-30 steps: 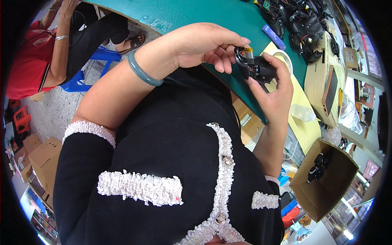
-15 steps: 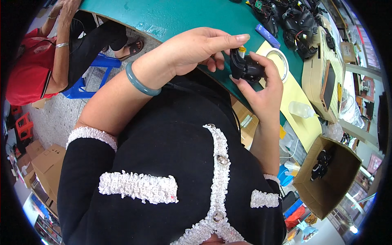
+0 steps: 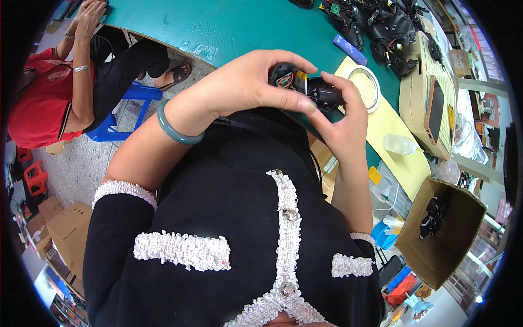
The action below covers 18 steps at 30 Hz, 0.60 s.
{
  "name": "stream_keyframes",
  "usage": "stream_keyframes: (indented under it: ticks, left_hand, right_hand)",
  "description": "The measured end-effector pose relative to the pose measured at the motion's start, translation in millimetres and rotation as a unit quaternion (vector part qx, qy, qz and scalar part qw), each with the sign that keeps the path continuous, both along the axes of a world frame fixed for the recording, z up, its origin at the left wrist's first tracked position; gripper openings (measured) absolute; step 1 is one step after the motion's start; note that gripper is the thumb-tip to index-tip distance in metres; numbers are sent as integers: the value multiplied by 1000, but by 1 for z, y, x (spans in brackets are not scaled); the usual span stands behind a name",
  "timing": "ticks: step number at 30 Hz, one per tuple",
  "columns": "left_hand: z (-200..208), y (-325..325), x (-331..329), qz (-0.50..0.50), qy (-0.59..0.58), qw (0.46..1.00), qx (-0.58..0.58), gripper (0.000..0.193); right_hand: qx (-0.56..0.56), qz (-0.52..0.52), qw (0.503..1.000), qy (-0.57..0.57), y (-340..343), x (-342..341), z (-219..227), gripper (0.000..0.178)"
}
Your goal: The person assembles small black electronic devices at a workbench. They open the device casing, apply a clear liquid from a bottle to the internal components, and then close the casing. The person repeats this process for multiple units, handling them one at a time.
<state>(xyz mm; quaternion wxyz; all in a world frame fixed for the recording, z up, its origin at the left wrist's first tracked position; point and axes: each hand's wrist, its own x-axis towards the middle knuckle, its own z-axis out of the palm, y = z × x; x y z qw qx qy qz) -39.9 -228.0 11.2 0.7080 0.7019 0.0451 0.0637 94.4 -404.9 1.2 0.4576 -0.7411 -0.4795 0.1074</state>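
Just above the near edge of the table, both my hands hold a black plastic device housing (image 3: 326,97). Its left end is open, showing coloured wires and a yellow piece inside. My left hand (image 3: 259,82), a blue-green bangle on its wrist, is closed round this open end, thumb in front and fingers behind. From the right, the thumb and fingers of my right hand (image 3: 348,117) grip the rounded dark end. The two thumbs nearly meet at the front of the housing. My left hand hides part of the housing.
On the green table (image 3: 158,22) lie a blue box (image 3: 350,50), a tape roll (image 3: 376,82) on yellow paper, a clear bottle (image 3: 400,144) and several wired black housings (image 3: 392,41). A cream machine (image 3: 417,103) stands right, a cardboard box (image 3: 406,240) below. A red-clad person (image 3: 46,109) sits left.
My left hand has come down and closed round the left end of the housing; before, its fingers were stretched over it. The housing has turned, so its wired inside now shows.
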Motion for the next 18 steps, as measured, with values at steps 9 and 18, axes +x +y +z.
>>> stream_keyframes:
  ticks: [9, 18]
  left_hand:
    - [-5, 5, -16, -55, -43, 997, -44, 99]
    - [5, -1, -17, -1, -8, 997, -72, 81]
  right_hand:
    - [13, 0, 997, 78, 1, -5, 2, 51]
    - [28, -6, 995, 101, 4, -5, 1, 51]
